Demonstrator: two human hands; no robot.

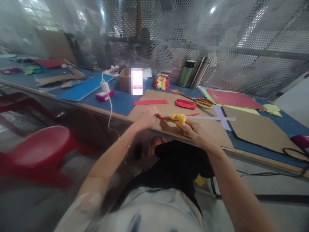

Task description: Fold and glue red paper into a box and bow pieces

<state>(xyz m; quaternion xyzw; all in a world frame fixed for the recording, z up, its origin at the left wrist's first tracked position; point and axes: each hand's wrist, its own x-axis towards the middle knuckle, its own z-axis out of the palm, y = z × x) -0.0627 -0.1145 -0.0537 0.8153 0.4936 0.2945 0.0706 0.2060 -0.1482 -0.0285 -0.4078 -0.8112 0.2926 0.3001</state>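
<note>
In my right hand (193,130) is a yellow hot glue gun (175,118), gripped by its handle. A long clear glue stick (212,119) sticks out of its back, and its nozzle points left. My left hand (149,116) pinches a small red piece (161,118) right at the nozzle; its exact shape is too small to tell. Both hands are over the front edge of a brown cardboard sheet (147,96). Just beyond my left hand lies a flat red strip (150,102). A thin red strip (193,114) rests behind the glue gun.
On the cardboard are a folded red piece (185,104) and yellow-handled scissors (204,103). Behind stand a lit phone (137,82), a red-and-yellow bow item (162,82), a green bottle (187,74) and a steel flask (201,73). A red stool (41,145) is at left.
</note>
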